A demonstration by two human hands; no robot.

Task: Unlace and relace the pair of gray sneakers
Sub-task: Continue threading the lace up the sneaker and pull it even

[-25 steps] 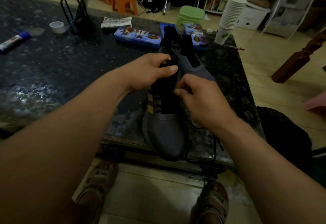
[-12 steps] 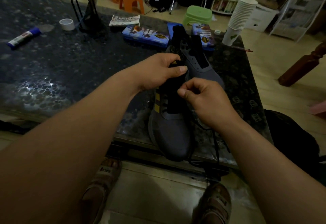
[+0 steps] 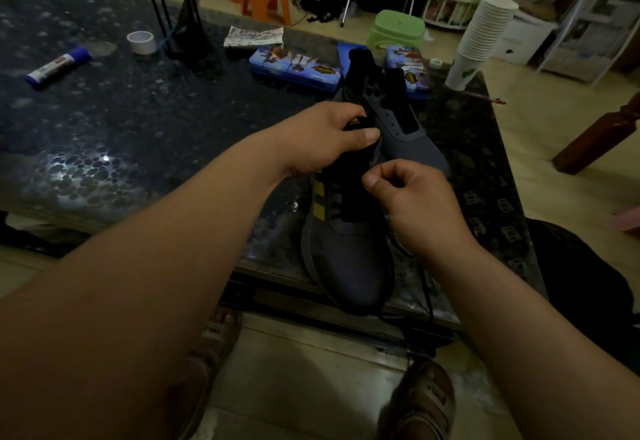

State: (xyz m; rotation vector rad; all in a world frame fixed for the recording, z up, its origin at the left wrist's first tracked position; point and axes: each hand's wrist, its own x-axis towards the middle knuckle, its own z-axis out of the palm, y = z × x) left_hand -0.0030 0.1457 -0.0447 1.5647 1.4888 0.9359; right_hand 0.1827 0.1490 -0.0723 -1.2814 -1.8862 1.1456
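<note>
Sneaker [image 3: 346, 259] at table's [image 3: 138, 128] near edge, toe toward the person.
Left hand [image 3: 325, 138] grips the tongue [image 3: 353, 197]; right hand [image 3: 412, 204] pinches the black lace [image 3: 427, 287] by the eyelets. Lace likely limp, light; best held near its stiff tip.

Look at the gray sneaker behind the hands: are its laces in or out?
Out. The far gray sneaker shows a row of bare eyelet holes down its side, with no lace threaded through them.

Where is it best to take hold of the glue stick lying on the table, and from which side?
Probably across the middle of its white barrel, from above: the glue stick lies flat on the table, with both long sides free.
</note>
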